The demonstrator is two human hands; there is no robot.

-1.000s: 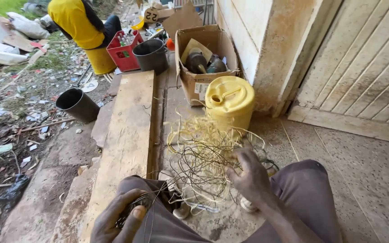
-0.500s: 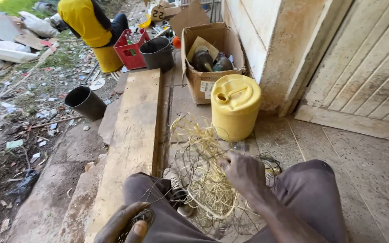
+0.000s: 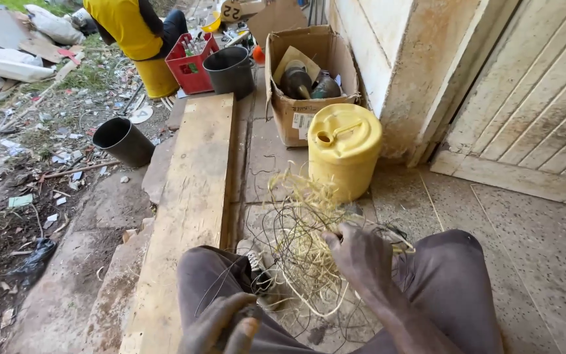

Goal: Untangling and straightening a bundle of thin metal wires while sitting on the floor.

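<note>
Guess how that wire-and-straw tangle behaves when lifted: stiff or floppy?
The tangle probably lifts light and springy: thin dark loops, pale strands, mostly gaps. Likely floppy at its loose ends, and may snag the right hand gripping it.

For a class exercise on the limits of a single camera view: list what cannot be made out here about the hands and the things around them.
Head view only:
- Left hand: cut off by the bottom edge; its grip cannot be seen.
- Right hand: seen from the back; fingertips buried in the wire and straw tangle.
- Cardboard box: contents partly hidden by its walls.
- Person in yellow: cut off by the top edge.
</note>
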